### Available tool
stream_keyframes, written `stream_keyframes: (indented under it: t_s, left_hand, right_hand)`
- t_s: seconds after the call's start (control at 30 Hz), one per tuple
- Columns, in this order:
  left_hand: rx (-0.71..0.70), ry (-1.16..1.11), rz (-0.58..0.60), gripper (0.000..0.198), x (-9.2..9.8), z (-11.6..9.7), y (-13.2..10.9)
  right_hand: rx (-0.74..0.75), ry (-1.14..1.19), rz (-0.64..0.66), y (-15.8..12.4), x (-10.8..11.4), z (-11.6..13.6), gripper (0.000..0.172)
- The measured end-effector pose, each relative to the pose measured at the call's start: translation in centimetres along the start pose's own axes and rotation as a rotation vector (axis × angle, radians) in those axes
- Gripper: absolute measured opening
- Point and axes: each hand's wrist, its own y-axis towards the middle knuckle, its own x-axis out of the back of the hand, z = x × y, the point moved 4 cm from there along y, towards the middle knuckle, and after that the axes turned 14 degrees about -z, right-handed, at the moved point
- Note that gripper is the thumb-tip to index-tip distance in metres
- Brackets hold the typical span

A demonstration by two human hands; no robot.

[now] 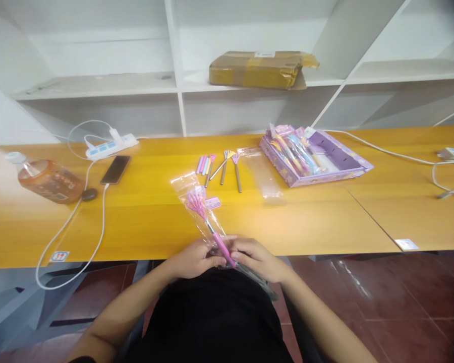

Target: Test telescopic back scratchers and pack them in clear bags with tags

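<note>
At the table's near edge my left hand [194, 258] and my right hand [258, 258] are both closed on the lower end of a pink claw-headed stick [206, 219]. The stick lies inside a clear plastic sleeve [185, 184] that points away from me, and a small pink label sits in the sleeve beside the claw head. Farther back on the yellow table [147, 212] lie several loose sticks [221, 166] with small claw heads, pink, yellow and metal. An empty clear sleeve [263, 176] lies to their right.
A purple display box [325, 164] holding more packaged sticks sits at the back right. At the left are a lying plastic bottle [47, 180], a dark phone [115, 169] on a white cable and a power strip [111, 145]. A cardboard parcel [259, 69] rests on the white shelf.
</note>
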Motion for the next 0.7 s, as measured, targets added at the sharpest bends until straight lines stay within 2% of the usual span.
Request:
stream_keyframes:
  t_s: [0.17,0.33,0.5,0.6,0.7]
  left_hand:
    - [-0.041,0.065,-0.009,0.051,0.2,-0.1,-0.1]
    - [-0.057,0.060,0.018,0.052,0.2,-0.4,-0.2]
    - [-0.053,0.016,-0.012,0.048,0.1,-0.5,-0.3]
    - [-0.003,-0.039,-0.111,0.037,0.5,0.0,-0.4]
    - [0.133,-0.251,-0.317,0.052,1.1,1.6,-0.4]
  right_hand:
    - [0.019,-0.045,0.029,-0.2,0.1,-0.2,0.041]
    - [0.015,-0.024,0.054,-0.3,-0.1,-0.2,0.037]
    - [0.011,-0.005,0.051,0.1,0.0,0.9,0.043]
    - [-0.025,-0.021,0.090,0.0,-0.3,2.3,0.043]
    - [-0.076,0.051,0.283,-1.0,-2.4,3.5,0.035]
